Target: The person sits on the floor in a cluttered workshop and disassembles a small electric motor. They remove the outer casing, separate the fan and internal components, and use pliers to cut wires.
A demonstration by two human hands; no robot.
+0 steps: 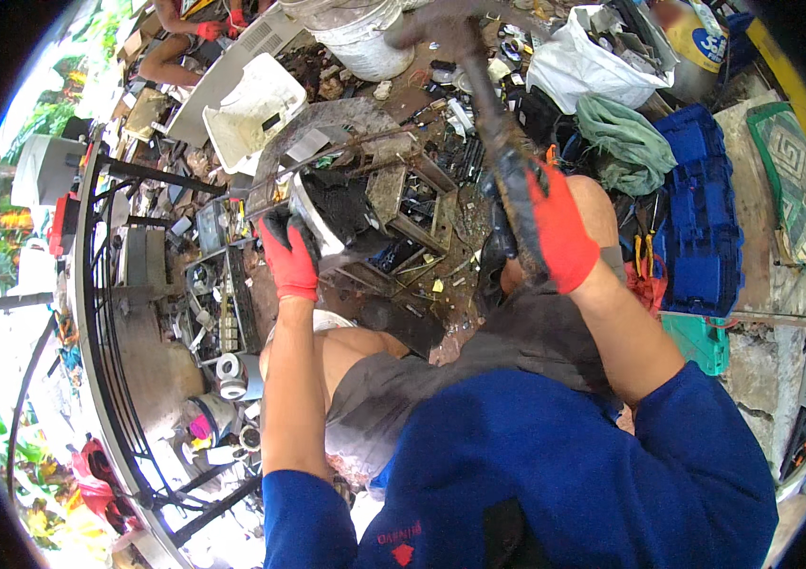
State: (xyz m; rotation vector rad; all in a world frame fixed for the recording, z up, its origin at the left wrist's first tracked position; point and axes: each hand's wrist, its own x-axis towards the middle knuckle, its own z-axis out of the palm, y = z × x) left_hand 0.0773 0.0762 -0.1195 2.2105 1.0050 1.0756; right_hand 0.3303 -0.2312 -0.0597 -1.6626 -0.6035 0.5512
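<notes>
My right hand (555, 228), in a red and black glove, grips the dark handle of a hammer (479, 85) raised up toward the top of the view, its head blurred near the top edge. My left hand (289, 254), gloved the same way, holds the edge of a rusty metal appliance chassis (393, 190) on the ground in front of my knees. The chassis is a broken open frame with a dark part inside it and a curved metal piece over it.
Scrap and loose parts cover the ground. A white plastic tray (251, 109) and a white bucket (360, 33) lie beyond the chassis. Blue crates (702, 218), a green cloth (626, 137) and a white bag (583, 62) sit right. A black metal railing (100, 284) runs left. Another person's red-gloved hands (218, 24) work at the top left.
</notes>
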